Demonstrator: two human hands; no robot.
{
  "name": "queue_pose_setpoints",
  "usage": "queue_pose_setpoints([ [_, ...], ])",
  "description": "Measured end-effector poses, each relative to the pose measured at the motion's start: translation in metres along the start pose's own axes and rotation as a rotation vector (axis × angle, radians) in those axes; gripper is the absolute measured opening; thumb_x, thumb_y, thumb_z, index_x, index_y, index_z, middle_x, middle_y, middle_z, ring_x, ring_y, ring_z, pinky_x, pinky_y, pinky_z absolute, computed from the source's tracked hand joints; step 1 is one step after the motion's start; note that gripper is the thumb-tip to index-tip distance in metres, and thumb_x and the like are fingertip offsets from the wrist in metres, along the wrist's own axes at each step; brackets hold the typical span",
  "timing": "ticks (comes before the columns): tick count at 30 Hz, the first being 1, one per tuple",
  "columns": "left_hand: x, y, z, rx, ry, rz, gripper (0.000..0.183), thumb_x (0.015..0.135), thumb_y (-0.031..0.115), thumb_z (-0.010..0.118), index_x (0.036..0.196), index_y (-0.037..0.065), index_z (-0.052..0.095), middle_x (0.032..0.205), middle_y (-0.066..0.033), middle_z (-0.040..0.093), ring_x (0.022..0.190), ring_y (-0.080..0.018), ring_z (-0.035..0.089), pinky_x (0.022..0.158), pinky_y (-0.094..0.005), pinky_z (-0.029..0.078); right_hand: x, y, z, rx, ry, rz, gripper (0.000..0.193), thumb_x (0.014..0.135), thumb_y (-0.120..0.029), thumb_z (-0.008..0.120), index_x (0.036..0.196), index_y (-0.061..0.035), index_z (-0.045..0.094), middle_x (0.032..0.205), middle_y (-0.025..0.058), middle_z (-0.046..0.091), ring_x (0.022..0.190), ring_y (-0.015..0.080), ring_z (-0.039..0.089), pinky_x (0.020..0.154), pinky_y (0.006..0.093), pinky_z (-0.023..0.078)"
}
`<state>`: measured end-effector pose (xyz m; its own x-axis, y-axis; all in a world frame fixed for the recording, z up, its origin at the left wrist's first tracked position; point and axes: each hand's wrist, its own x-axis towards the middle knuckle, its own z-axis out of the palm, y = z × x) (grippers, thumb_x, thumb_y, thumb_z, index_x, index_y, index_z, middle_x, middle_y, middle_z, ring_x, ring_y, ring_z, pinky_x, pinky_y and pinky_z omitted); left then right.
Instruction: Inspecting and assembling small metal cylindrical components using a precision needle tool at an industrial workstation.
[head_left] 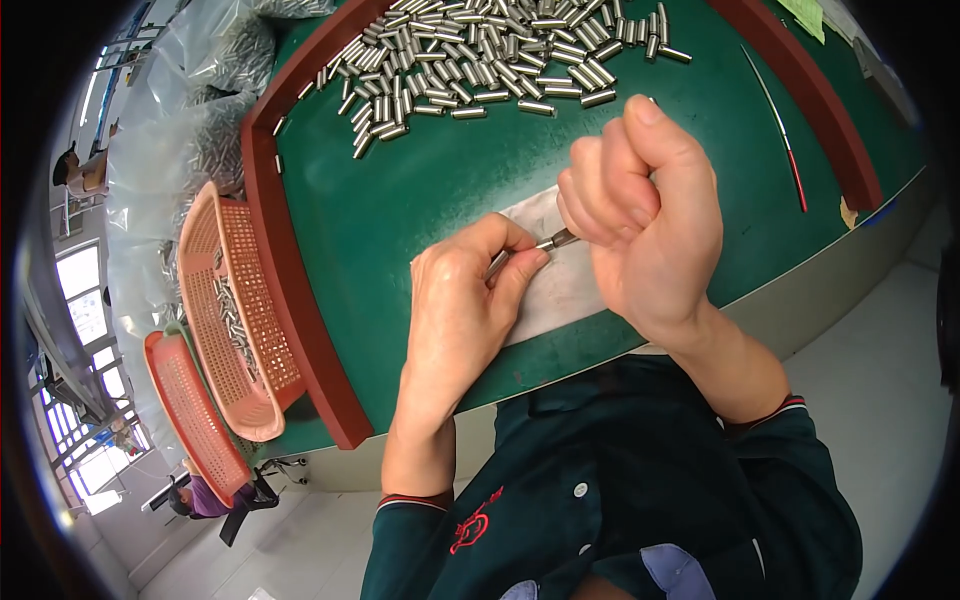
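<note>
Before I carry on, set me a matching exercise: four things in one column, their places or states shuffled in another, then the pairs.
1. Left hand
2. Loose metal cylinders
3. Thin red-handled tool
4. Pink baskets

A. Outside the left red-brown rail
B. Pinching a slim metal piece
C. Lying inside the right red-brown rail
D. Heaped at the far side of the green tabletop

Pairs: 1-B, 2-D, 3-C, 4-A

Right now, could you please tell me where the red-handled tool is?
In the head view, the red-handled tool lies on the green surface at the right, between the right hand and the right-side red rail.
</note>
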<state>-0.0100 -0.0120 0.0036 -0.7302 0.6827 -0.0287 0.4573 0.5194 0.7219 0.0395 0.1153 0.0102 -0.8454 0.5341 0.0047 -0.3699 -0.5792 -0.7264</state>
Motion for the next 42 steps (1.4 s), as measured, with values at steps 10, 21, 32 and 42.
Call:
queue_pose_setpoints([
  [10, -0.001, -0.001, 0.003, -0.033, 0.046, 0.004, 0.01, 0.07, 0.005, 0.066, 0.07, 0.0, 0.057, 0.061, -0.0118, 0.056, 0.048, -0.0248, 0.051, 0.047, -0.0317, 0.04, 0.002, -0.001, 0.007, -0.062, 0.003, 0.036, 0.044, 0.091, -0.023, 0.031, 0.049, -0.0134, 0.024, 0.041, -0.0028, 0.023, 0.039, 0.0073, 0.014, 0.038, 0.0236, 0.015],
  [21, 0.0, -0.004, 0.001, -0.109, -0.012, -0.037, 0.009, 0.068, 0.001, 0.065, 0.068, -0.001, 0.056, 0.059, -0.0127, 0.054, 0.048, -0.0254, 0.05, 0.046, -0.0323, 0.039, 0.001, 0.003, 0.009, -0.13, -0.028, 0.003, 0.042, 0.091, -0.021, 0.031, 0.051, -0.0135, 0.024, 0.043, -0.0041, 0.02, 0.039, 0.0063, 0.015, 0.038, 0.0235, 0.015],
  [32, 0.003, -0.006, 0.002, -0.116, 0.021, 0.038, 0.009, 0.069, 0.002, 0.065, 0.068, -0.001, 0.056, 0.059, -0.013, 0.055, 0.049, -0.0258, 0.051, 0.047, -0.0328, 0.04, -0.002, 0.01, 0.01, -0.293, -0.041, -0.109, 0.041, 0.09, -0.019, 0.032, 0.05, -0.0112, 0.025, 0.044, -0.0034, 0.021, 0.041, 0.0075, 0.017, 0.04, 0.025, 0.016],
  [42, -0.029, 0.01, -0.049, 0.036, 0.319, 0.058, 0.006, 0.074, -0.001, 0.062, 0.076, -0.003, 0.057, 0.067, -0.0084, 0.057, 0.058, -0.012, 0.053, 0.05, -0.0225, 0.041, -0.005, 0.012, 0.001, -0.115, -0.027, -0.102, 0.043, 0.092, -0.019, 0.031, 0.05, -0.0109, 0.026, 0.043, -0.0014, 0.025, 0.04, 0.006, 0.017, 0.038, 0.0232, 0.016],
])
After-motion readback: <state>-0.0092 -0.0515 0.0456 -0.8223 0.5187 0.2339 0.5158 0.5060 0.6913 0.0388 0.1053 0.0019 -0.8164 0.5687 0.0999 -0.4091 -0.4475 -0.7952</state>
